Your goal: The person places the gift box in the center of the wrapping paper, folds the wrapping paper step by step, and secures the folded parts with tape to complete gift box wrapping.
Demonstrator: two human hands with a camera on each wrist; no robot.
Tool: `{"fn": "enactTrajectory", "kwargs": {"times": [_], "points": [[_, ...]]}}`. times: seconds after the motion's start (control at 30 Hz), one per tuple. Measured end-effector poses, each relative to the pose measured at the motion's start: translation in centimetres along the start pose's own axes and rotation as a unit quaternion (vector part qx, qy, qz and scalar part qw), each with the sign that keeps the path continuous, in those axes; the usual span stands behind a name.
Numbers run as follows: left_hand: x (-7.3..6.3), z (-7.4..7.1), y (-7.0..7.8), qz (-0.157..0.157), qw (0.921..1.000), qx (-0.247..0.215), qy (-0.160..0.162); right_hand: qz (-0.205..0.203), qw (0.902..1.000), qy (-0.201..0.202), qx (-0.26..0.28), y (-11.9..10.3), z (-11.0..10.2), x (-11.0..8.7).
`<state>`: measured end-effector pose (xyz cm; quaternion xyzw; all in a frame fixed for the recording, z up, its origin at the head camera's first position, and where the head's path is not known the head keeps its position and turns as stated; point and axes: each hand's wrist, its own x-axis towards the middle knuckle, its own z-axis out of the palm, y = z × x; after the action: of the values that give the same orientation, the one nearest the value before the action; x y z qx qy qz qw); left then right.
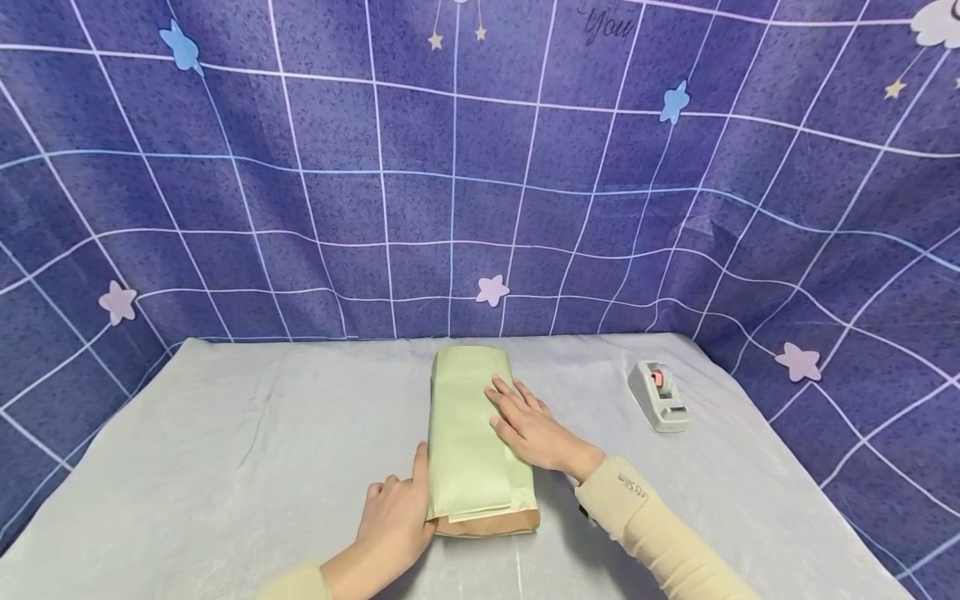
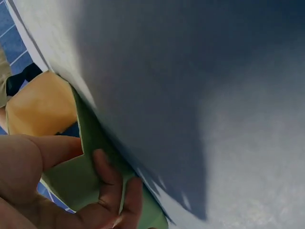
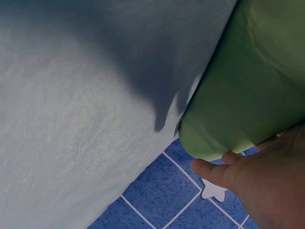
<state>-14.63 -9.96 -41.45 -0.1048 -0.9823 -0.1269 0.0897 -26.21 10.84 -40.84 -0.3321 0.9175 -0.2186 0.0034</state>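
A long package of pale green paper lies lengthwise on the table, with brown material showing at its near end. My left hand is at the near left corner: the index finger runs along the side, and the thumb sits at the paper's end edge. In the left wrist view, the thumb meets that edge while the other fingers bend against the green side, pinching the paper. My right hand rests on the package's right side with fingers spread over the top; in the right wrist view its fingertips touch the green paper.
A white tape dispenser stands at the right of the grey-covered table. Behind and around the table hangs a purple-blue curtain with a line grid and stars.
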Motion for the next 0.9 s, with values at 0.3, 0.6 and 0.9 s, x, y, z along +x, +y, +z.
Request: {"fn": "enactTrajectory", "kwargs": {"times": [0.3, 0.6, 0.9], "points": [[-0.1, 0.6, 0.1, -0.012, 0.9998, 0.010, -0.015, -0.001, 1.0000, -0.001, -0.006, 0.1, 0.1, 0.1], [-0.5, 0.4, 0.5, 0.024, 0.9993, 0.010, -0.027, 0.003, 1.0000, -0.001, -0.006, 0.1, 0.0, 0.1], [-0.1, -2.6, 0.1, -0.007, 0.9795, -0.124, -0.159, -0.001, 1.0000, 0.001, -0.005, 0.2, 0.1, 0.1]]}}
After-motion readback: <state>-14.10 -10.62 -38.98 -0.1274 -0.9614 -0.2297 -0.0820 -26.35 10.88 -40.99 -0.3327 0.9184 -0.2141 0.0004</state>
